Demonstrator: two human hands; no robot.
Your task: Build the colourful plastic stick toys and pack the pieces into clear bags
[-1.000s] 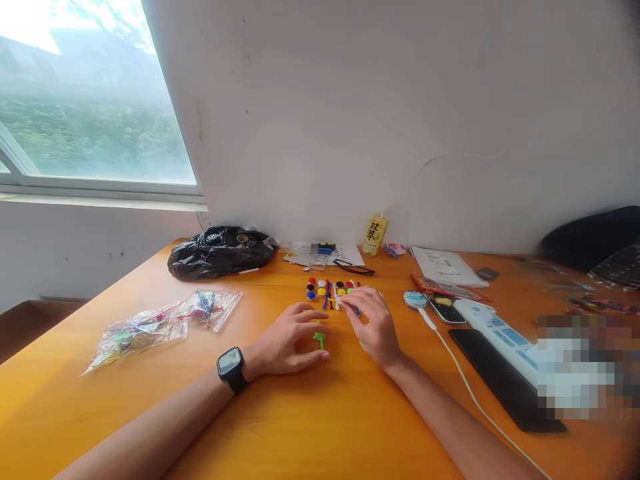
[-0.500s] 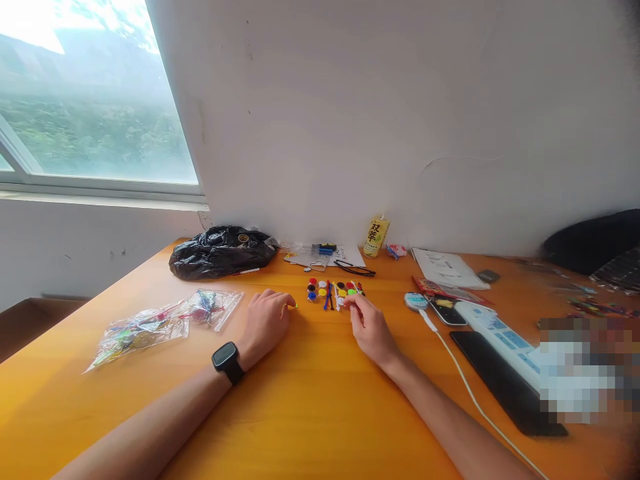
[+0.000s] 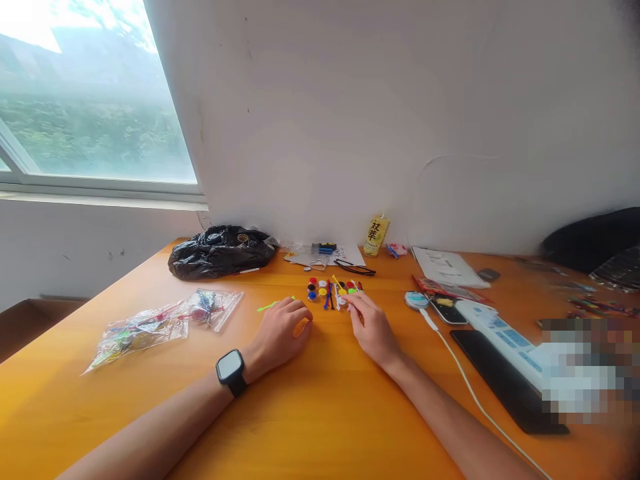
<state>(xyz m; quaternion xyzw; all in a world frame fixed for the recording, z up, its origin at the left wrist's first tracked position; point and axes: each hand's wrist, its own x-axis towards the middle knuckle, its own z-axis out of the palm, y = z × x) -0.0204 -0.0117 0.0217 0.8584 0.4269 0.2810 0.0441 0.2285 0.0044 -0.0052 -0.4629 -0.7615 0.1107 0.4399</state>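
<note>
We are moving on to another piece: the green stick (image 3: 269, 307) is now lying beyond our curled left hand (image 3: 283, 335), its grip unclear; our right hand (image 3: 373, 330) is pinching a yellow stick (image 3: 337, 283).

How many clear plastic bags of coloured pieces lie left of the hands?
2: a larger clear plastic bag farther left, and a smaller clear plastic bag closer to the left hand. Another could be hidden underneath.

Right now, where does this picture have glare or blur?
In the head view, the grey-framed glass window is blown out at upper left; the clear plastic bags glint; the far right edge smears, beside a pixelated patch; the thin yellow plastic stick by the bare right hand shows little detail.
</note>
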